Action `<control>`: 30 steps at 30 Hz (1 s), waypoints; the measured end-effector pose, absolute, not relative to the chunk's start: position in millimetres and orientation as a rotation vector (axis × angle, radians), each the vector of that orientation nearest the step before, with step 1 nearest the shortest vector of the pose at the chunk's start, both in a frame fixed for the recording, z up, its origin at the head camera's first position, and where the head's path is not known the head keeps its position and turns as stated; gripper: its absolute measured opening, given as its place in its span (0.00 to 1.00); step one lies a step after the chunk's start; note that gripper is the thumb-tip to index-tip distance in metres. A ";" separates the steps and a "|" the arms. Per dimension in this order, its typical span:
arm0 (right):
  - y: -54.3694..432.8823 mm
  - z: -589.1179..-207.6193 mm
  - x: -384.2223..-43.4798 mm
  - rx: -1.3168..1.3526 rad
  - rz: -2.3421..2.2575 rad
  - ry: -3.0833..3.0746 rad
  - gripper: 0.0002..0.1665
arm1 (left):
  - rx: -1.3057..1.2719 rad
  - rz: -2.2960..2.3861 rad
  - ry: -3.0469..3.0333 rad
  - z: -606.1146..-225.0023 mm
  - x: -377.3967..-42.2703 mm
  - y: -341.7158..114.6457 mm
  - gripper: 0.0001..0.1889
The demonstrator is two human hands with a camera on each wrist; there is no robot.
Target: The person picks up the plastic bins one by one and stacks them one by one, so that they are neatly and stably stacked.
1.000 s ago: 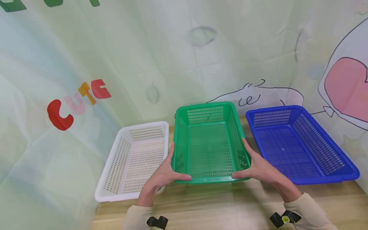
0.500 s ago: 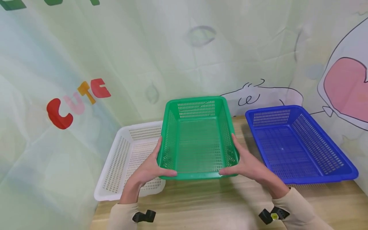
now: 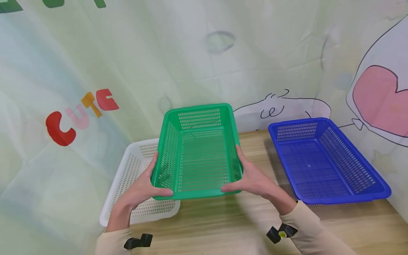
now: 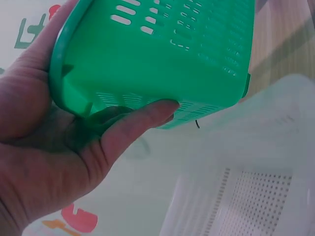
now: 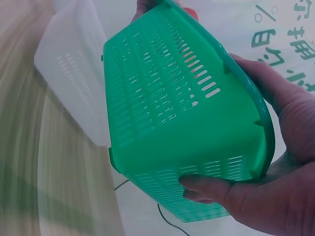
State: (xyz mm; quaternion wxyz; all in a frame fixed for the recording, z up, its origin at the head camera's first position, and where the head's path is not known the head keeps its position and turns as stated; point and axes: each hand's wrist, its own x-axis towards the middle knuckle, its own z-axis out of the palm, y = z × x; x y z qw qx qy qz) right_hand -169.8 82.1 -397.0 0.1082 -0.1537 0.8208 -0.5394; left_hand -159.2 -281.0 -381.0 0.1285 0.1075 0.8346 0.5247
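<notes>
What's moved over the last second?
The green basket shifted to the person's left and now overlaps more of the white basket in the head view. The left hand and right hand moved with it. Unchanged: both hands' hold on its near corners; white and blue baskets stayed put.

Pale green printed backdrop [image 3: 185, 53] behind wood-grained tabletop [image 3: 210, 226]

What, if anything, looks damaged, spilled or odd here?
Nothing stands out. The left hand and right hand hold the green plastic basket over the wood-grain table, partly hiding the white plastic basket; no cracks or spills are visible.
</notes>
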 end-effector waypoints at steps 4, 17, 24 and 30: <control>70.0 -396.3 -172.7 -0.477 -1.609 2.346 0.86 | 0.298 1.498 2.456 -381.2 -155.6 -295.9 0.67; 34.5 -392.9 -172.7 -0.563 -1.595 2.257 0.88 | 0.265 1.444 2.466 -380.3 -147.3 -341.1 0.66; 20.0 -394.8 -170.2 -0.636 -1.580 2.201 0.86 | 0.223 1.452 2.419 -383.1 -140.4 -357.3 0.65; 4.7 -397.0 -171.5 -0.722 -1.575 2.177 0.85 | 0.230 1.436 2.413 -384.7 -137.7 -375.1 0.63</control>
